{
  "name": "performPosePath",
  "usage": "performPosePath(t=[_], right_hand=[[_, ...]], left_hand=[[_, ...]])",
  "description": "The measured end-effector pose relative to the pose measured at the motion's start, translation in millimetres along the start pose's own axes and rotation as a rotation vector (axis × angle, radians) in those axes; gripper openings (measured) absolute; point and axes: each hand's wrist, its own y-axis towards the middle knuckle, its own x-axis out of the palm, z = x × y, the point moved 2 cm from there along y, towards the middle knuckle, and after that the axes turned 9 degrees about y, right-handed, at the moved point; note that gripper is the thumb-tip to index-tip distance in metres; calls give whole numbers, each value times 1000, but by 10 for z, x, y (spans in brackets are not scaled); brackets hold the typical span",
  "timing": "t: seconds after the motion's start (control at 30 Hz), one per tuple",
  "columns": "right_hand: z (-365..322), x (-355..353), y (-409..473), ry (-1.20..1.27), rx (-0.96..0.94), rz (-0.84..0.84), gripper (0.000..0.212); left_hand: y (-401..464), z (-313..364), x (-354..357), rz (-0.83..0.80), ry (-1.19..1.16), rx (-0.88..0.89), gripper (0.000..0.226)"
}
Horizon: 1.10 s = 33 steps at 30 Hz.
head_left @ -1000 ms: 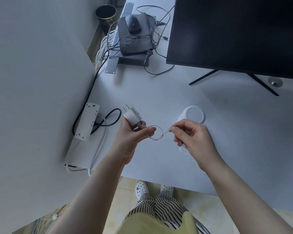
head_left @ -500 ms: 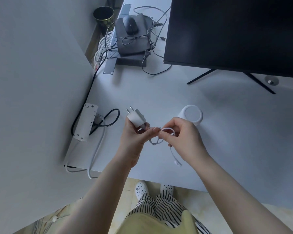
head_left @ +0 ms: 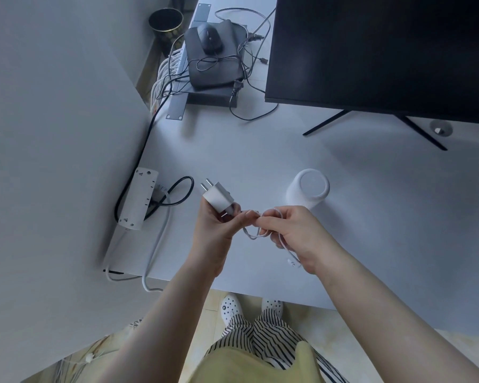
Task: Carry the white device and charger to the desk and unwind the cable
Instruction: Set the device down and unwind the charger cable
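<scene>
My left hand (head_left: 215, 230) grips the white charger (head_left: 217, 199), its two prongs pointing up and away from me. A thin white cable (head_left: 256, 233) runs from the charger in a small loop to my right hand (head_left: 293, 234), which pinches it; the cable's free end with a small plug (head_left: 291, 261) dangles below that hand. Both hands hover just above the white desk (head_left: 260, 150). The white cylindrical device (head_left: 310, 189) stands upright on the desk just beyond my right hand.
A white power strip (head_left: 137, 197) with a black cord lies at the desk's left edge by the wall. A large black monitor (head_left: 385, 51) on thin legs stands at the back right. Dark boxes, a black mouse (head_left: 210, 37) and tangled cables sit at the back.
My hands came together from about a hand's width apart. The cable, stretched between them a second ago, now hangs in a slack loop with its end dangling under my right hand.
</scene>
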Motion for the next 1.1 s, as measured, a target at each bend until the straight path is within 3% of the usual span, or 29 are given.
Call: performPosePath(t=[0.13,0.27,0.4,0.57,0.7,0.83,0.93,1.03,1.1], right_hand=[[20,-25,-11,290,137,-167,10],[29,-55,-43,507,241,-287,26],[57,-27,-51,474,217,-272,27],[36,5,-53,241,101,-277,10],[63,43,-71,168,55,-203,9],[215,74,-40,312,92,29,9],[285,125,-48,363,23,86,10],[310,97,-50,497,-55,33,21],[322,65,-57,653,-8,-114,20]], left_hand=[[14,30,-29,-54,-38,-24,42],[7,55,-64,-110,-102,-61,40],[-6,44,-50,-140,-139,-88,37],[4,32,-52,-128,-199,-121,41],[22,75,-70,-109,-285,-125,29],[30,120,-54,-107,-335,-111,22],[34,88,-66,-76,-342,-128,25],[43,73,-125,-3,-379,-153,25],[46,79,-150,36,-402,-171,20]])
